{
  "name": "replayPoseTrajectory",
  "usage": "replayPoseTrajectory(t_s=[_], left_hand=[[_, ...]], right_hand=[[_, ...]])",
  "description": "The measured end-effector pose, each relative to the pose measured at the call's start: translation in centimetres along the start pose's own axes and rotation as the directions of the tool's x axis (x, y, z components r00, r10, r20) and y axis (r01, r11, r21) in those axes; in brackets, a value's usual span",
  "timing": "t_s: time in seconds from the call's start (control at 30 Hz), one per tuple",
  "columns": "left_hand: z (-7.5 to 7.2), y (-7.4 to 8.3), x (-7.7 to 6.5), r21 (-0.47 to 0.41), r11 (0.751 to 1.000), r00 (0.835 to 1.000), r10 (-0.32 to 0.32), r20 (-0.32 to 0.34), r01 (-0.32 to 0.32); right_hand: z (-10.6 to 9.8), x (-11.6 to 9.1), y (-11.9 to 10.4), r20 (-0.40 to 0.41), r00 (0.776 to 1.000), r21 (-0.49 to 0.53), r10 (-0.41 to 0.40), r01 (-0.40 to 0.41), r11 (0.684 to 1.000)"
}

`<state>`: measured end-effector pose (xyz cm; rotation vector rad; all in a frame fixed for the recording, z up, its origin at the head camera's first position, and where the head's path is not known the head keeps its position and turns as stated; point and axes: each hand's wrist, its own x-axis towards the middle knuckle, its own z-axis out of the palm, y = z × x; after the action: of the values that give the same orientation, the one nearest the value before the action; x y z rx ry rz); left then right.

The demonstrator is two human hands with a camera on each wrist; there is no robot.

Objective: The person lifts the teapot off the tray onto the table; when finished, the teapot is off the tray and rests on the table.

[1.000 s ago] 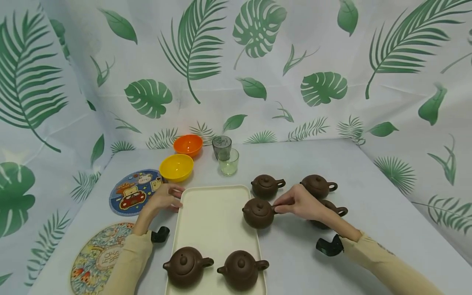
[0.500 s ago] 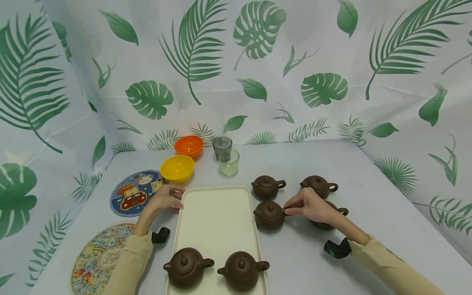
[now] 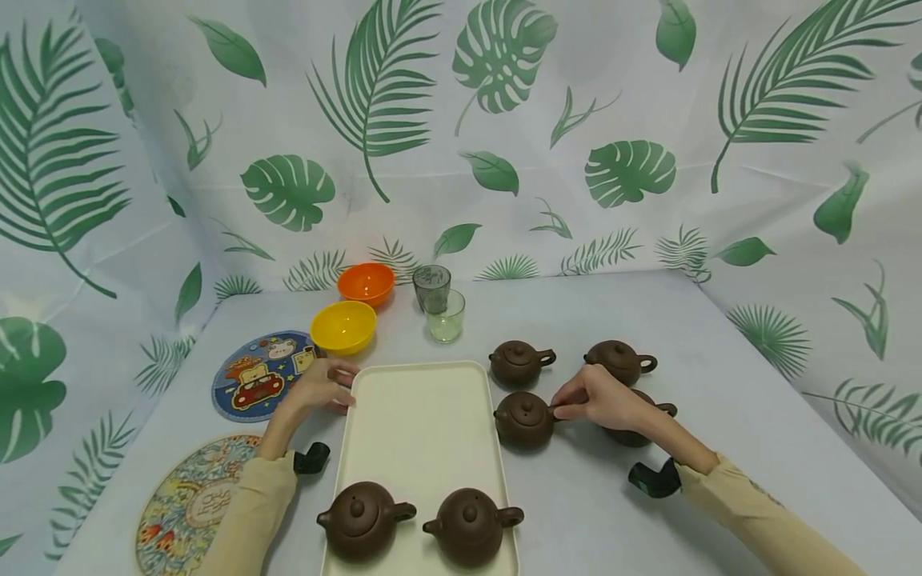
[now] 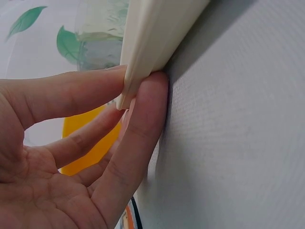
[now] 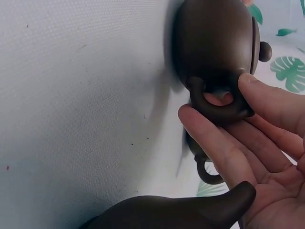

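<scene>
In the head view my right hand pinches the loop handle of a dark brown clay teapot just right of the cream tray. The right wrist view shows the thumb on top of that handle and the fingers around it. My left hand grips the tray's far left corner, thumb on one side of the rim and a finger on the other. Two more brown teapots stand upright on the tray's near end, a left one and a right one.
Behind the held teapot stands another teapot. Two more sit to the right, one at the back and one partly behind my right hand. Yellow and orange bowls, two glasses and two round mats lie further left.
My right hand has moved the teapot right, from over the tray's right edge to the table beside it, then stayed there. The left hand keeps its place at the tray.
</scene>
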<state>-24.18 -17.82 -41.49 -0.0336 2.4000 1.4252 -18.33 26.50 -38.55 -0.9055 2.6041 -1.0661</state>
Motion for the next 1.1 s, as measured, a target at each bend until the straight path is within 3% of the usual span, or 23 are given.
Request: replayPoseTrajectory(t_s=[0.17,0.33,0.53,0.67,0.77,0.93,1.1], left_hand=[[0.0,0.0,-0.1,0.001,1.000,1.000,0.001,0.003,-0.001],[0.0,0.0,-0.1,0.007,1.000,1.000,-0.002,0.004,0.002],[0.0,0.0,-0.1,0.007,1.000,1.000,-0.005,0.004,0.005],[0.0,0.1,-0.1,0.009,1.000,1.000,-0.003,0.005,0.003],[0.0,0.1,-0.2,0.010,1.000,1.000,-0.001,0.005,0.001],[0.0,0.2,-0.2,0.011,1.000,1.000,-0.001,0.008,0.001],[0.0,0.2,-0.2,0.009,1.000,1.000,0.001,0.006,-0.001]], right_hand=[[0.1,-0.1,-0.2,-0.019,1.000,0.001,0.018,-0.018,1.000],[0.6,0.2,-0.6,-0.141,0.990,-0.008,0.023,-0.025,1.000],[1.6,0.3,-2.7,-0.340,0.940,0.015,0.032,-0.029,0.999],[2.8,0.0,-4.4,-0.411,0.910,0.078,0.043,-0.012,0.997],[3.8,-0.3,-5.5,-0.381,0.924,0.111,0.028,0.016,0.994],[5.7,-1.3,-6.5,-0.241,0.971,0.189,-0.003,0.050,0.981],[7.4,-2.4,-7.2,-0.133,0.991,0.257,-0.015,0.049,0.965]])
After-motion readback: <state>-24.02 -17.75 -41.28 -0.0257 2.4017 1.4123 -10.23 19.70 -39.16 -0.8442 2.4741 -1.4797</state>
